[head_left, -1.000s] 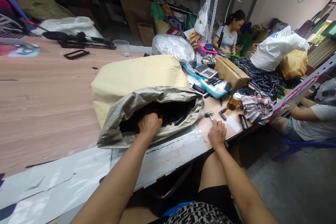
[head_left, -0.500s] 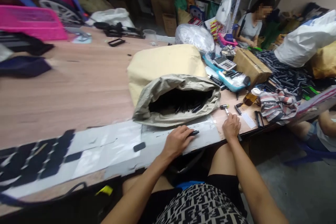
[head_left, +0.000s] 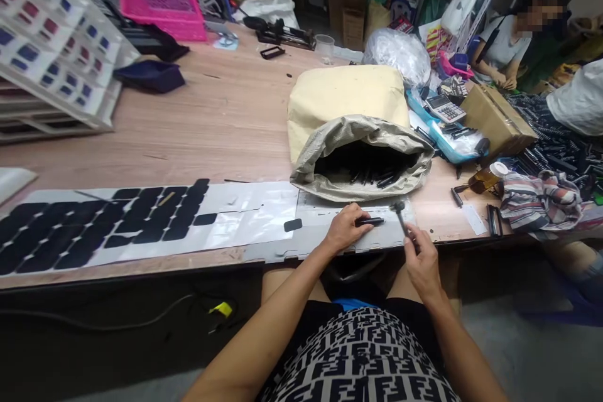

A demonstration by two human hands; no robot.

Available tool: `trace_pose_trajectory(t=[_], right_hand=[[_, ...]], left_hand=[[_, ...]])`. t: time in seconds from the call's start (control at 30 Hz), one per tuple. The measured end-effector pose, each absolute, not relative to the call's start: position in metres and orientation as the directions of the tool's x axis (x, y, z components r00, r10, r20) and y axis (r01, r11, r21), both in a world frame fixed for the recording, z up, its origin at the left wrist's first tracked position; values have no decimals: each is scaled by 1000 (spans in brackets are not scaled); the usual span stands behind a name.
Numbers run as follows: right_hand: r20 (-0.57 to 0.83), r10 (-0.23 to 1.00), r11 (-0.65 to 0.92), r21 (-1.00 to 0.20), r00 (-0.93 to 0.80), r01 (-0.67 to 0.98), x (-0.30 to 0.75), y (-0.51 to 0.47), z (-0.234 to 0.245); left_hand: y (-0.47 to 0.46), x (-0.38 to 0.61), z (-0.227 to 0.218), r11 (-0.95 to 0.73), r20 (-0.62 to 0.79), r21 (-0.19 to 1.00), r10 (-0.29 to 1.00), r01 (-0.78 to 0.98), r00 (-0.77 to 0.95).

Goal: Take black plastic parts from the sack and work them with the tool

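Note:
At the table's front edge, my left hand is closed on a slim black tube-like piece, which lies along the pale covering sheet. My right hand grips a small hammer by its thin handle. Its dark head is just to the right of the black piece, and I cannot tell whether they touch. Right behind both hands is a large cream sack, its rolled mouth facing me with several black pieces inside.
On the left, black rounded pads lie in rows near a white perforated rack. To the right are a calculator, cardboard box, brown bottle and striped cloth. Another person sits beyond a heap of black pieces.
My right hand has brought the hammer leftward, closer to the black piece. My left hand still holds that piece. The camera view has turned to the left.

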State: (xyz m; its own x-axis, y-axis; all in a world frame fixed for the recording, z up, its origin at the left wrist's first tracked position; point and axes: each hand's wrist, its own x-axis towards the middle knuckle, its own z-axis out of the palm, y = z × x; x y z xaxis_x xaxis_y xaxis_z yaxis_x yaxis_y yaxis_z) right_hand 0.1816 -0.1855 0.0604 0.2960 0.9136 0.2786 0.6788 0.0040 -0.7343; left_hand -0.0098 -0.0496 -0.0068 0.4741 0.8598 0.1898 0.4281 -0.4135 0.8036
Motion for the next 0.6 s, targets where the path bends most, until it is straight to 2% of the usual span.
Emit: trace_pose_trajectory(t=[0.17,0.27,0.6], right_hand=[[317,934,112,-700,166,705,150,-187,53],[317,940,118,-651,127,750,149,-186,48],[322,931,73,-624,171,778,156,-190,45]], left_hand=[[-49,-8,-6,-405,193,810,867,424,459],[-50,-8,-5,-405,197,810,869,424,454],[-49,-9,-9,-410,213,811,871,418,442]])
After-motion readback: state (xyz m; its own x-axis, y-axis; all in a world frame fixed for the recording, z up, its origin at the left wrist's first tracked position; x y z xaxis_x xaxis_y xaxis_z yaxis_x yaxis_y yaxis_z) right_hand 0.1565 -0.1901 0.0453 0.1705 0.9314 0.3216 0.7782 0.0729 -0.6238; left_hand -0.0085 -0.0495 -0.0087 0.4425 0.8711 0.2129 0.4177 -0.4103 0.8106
